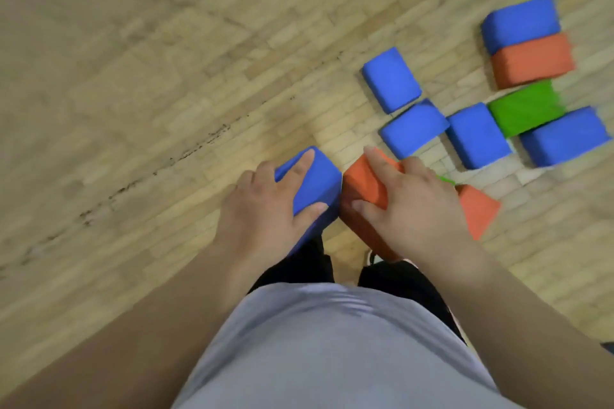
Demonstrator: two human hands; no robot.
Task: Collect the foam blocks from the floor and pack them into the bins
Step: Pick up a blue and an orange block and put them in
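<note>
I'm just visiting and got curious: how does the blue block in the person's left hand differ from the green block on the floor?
The blue block is gripped by the left hand and lifted; the green block lies on the floor with no hand on it. The blue block is blue, the green block green. Both are boxy with rounded edges.

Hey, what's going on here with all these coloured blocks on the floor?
A person is picking up foam blocks. Their left hand grips a blue block and their right hand grips an orange block, the two held side by side. More blue and orange blocks, and a green block, lie on the wooden floor ahead to the right. No bin is in view.
</note>
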